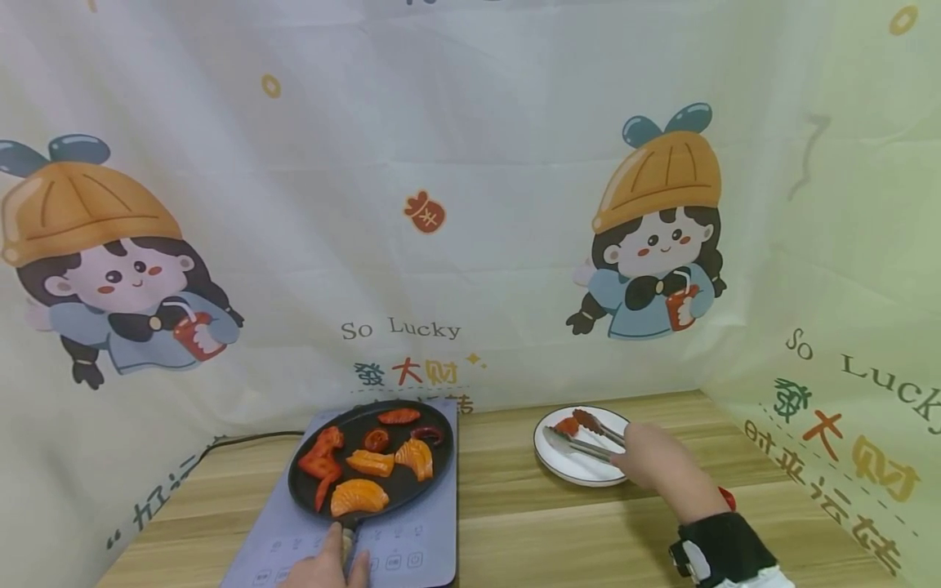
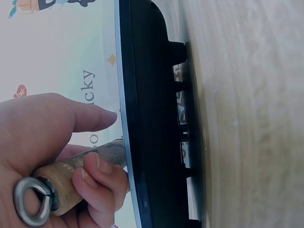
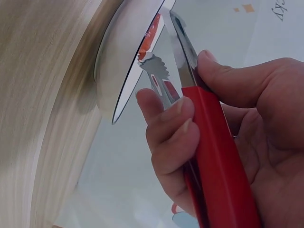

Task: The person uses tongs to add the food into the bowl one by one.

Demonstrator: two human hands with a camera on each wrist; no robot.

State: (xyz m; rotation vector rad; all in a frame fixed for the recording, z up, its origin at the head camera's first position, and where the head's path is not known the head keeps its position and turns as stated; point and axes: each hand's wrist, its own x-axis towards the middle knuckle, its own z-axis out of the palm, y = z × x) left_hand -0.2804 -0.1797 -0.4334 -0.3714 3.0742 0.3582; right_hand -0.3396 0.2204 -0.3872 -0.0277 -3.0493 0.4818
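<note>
My left hand [image 1: 327,565] grips the wooden handle [image 2: 61,183] of a black round frying pan [image 1: 403,496], a metal ring at its end. Inside the pan lie a red chicken wing [image 1: 321,459], orange striped salmon-like slices [image 1: 359,496], a round red slice [image 1: 376,441] and a dark curled piece [image 1: 427,435]. My right hand [image 1: 657,465] holds metal tongs [image 3: 216,152] by their red handles. Their spread tips reach over a white plate [image 1: 581,474] with a dark rim, on either side of a small orange-red food piece [image 1: 567,426] on it.
The pan stands on a grey induction cooker [image 1: 434,539] with touch symbols along its front. A black cable [image 1: 250,438] runs off to its left. Beneath everything is a wood-grain table [image 1: 507,523], backed by a printed cloth [image 1: 500,245] with another cloth side at right.
</note>
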